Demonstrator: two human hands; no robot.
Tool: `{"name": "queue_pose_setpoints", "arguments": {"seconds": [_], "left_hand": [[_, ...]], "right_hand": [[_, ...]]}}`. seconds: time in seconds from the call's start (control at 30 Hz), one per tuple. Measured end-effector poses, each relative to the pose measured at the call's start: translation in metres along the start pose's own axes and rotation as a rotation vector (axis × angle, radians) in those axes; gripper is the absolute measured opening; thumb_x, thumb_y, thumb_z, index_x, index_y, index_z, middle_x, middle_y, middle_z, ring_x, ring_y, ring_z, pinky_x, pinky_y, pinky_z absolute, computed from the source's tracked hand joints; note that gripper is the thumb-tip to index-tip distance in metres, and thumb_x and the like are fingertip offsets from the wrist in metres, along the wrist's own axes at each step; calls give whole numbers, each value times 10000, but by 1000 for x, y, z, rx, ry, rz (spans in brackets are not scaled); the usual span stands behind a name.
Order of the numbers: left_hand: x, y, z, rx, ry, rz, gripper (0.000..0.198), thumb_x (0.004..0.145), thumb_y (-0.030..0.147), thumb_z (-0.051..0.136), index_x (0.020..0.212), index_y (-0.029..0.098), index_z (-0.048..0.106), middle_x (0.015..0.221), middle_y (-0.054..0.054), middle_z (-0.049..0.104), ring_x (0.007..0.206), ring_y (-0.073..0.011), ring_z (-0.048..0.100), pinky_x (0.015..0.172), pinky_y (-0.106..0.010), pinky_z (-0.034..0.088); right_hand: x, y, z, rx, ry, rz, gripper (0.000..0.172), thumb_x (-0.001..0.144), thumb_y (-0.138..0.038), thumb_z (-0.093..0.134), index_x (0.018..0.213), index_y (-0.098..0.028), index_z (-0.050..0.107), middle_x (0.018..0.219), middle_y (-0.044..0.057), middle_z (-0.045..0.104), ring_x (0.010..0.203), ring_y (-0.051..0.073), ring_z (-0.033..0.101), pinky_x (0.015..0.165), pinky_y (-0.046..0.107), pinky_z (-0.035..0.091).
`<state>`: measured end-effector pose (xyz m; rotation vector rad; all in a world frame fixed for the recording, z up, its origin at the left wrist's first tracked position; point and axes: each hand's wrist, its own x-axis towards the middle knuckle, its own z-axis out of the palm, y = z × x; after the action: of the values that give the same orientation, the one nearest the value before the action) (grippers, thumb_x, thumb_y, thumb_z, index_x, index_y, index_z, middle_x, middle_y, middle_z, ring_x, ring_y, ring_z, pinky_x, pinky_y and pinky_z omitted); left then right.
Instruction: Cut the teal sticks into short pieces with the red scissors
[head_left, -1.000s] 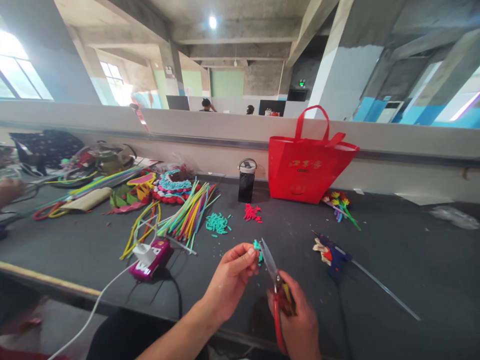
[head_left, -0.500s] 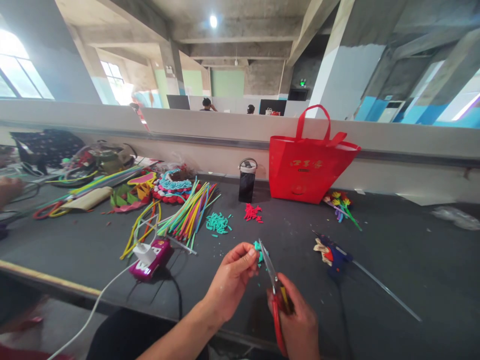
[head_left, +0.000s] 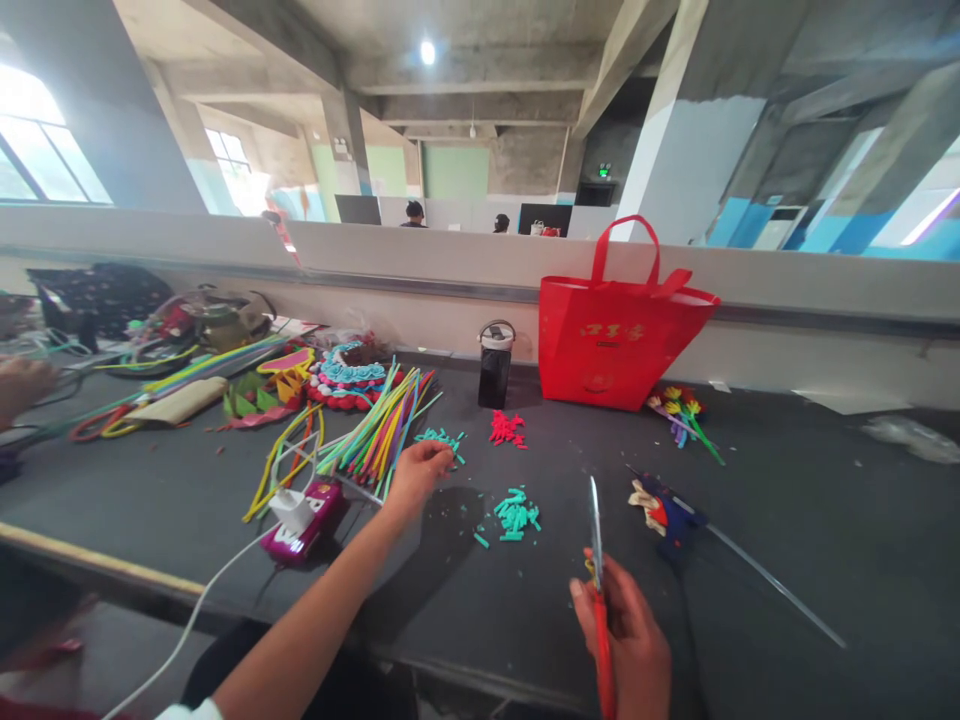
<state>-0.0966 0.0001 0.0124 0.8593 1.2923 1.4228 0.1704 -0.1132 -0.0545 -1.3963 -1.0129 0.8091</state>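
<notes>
My left hand [head_left: 417, 472] reaches forward over the far pile of small teal pieces [head_left: 441, 438], fingers curled down onto them; whether it grips any is hidden. A second small heap of teal pieces [head_left: 514, 514] lies on the dark table in front of me. My right hand [head_left: 628, 642] holds red-handled scissors [head_left: 596, 560] upright, blades closed and pointing away. A bundle of coloured pipe-cleaner stems [head_left: 379, 425] lies just left of my left hand.
Red bits [head_left: 506, 429], a dark bottle [head_left: 493, 364] and a red tote bag [head_left: 615, 328] stand at the back. A glue gun [head_left: 667, 508] lies to the right, a pink power strip [head_left: 300, 516] with white cable to the left. Another person's hand [head_left: 21, 388] shows at the far left.
My left hand left the scissors and reached forward-left to the far teal pile. A new heap of teal pieces now lies on the table. The scissors shifted right and upright.
</notes>
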Motion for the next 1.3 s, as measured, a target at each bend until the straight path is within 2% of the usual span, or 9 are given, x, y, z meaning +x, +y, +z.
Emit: {"name": "queue_pose_setpoints", "arguments": {"seconds": [0.17, 0.3, 0.5, 0.63, 0.8, 0.87, 1.03, 1.13, 1.3], "left_hand": [[-14, 1, 2, -184, -155, -170, 200, 653, 241, 772, 760, 136, 640, 680, -27, 644, 538, -97, 545, 580, -242, 449], [-39, 6, 17, -301, -267, -240, 221, 688, 255, 781, 796, 151, 618, 713, -6, 612, 532, -73, 521, 583, -228, 455], [-88, 4, 46, -378, -502, -285, 199, 724, 270, 773, 782, 139, 635, 686, 6, 555, 551, -74, 494, 557, -214, 407], [-108, -1, 58, -251, -522, -359, 203, 715, 285, 769, 750, 123, 651, 654, -8, 548, 538, -86, 491, 541, -224, 394], [-116, -3, 62, -220, -546, -377, 231, 694, 323, 774, 740, 128, 660, 647, -5, 532, 527, -89, 471, 529, -233, 377], [-117, -3, 63, -163, -517, -328, 237, 704, 348, 762, 734, 134, 662, 641, -2, 528, 550, -101, 472, 539, -235, 375], [-118, 3, 64, 135, -393, 64, 196, 713, 332, 755, 765, 159, 678, 690, -10, 587, 634, -128, 481, 594, -236, 358], [-119, 6, 67, 308, -366, 205, 115, 746, 276, 702, 716, 167, 683, 672, -16, 604, 638, -142, 495, 618, -248, 366], [-121, 5, 72, 393, -344, 205, 112, 740, 200, 642, 636, 162, 661, 618, -6, 583, 611, -137, 485, 591, -246, 346]], "right_hand": [[-2, 8, 3, -59, -8, -29, 509, 646, -485, 767, 1042, -172, 696, 939, 68, 753, 779, 220, 725, 694, 282, 586], [-4, 8, 4, -115, -55, -67, 509, 667, -469, 770, 1083, -191, 677, 986, 67, 738, 842, 229, 715, 741, 300, 573], [-1, -34, 18, 189, -173, -90, 429, 751, -384, 736, 1116, -205, 599, 828, 16, 705, 752, 166, 695, 702, 276, 583], [4, -63, 29, 308, -241, -85, 454, 730, -335, 764, 1125, -205, 581, 887, 50, 721, 795, 188, 713, 697, 294, 597], [7, -69, 35, 334, -280, -87, 407, 723, -322, 762, 1077, -202, 601, 782, 18, 699, 690, 168, 693, 626, 274, 594], [7, -68, 34, 335, -266, -80, 400, 725, -319, 756, 1073, -202, 597, 751, 6, 691, 653, 155, 680, 601, 256, 583], [10, -69, 31, 346, -229, -46, 436, 700, -297, 769, 1090, -212, 596, 787, 7, 706, 663, 153, 684, 591, 233, 564], [11, -70, 32, 361, -232, -52, 439, 696, -298, 769, 1088, -206, 594, 787, 10, 707, 672, 155, 684, 609, 242, 565], [10, -72, 34, 372, -224, -11, 457, 686, -292, 776, 1094, -200, 592, 801, 15, 706, 665, 149, 673, 568, 221, 544]]}}
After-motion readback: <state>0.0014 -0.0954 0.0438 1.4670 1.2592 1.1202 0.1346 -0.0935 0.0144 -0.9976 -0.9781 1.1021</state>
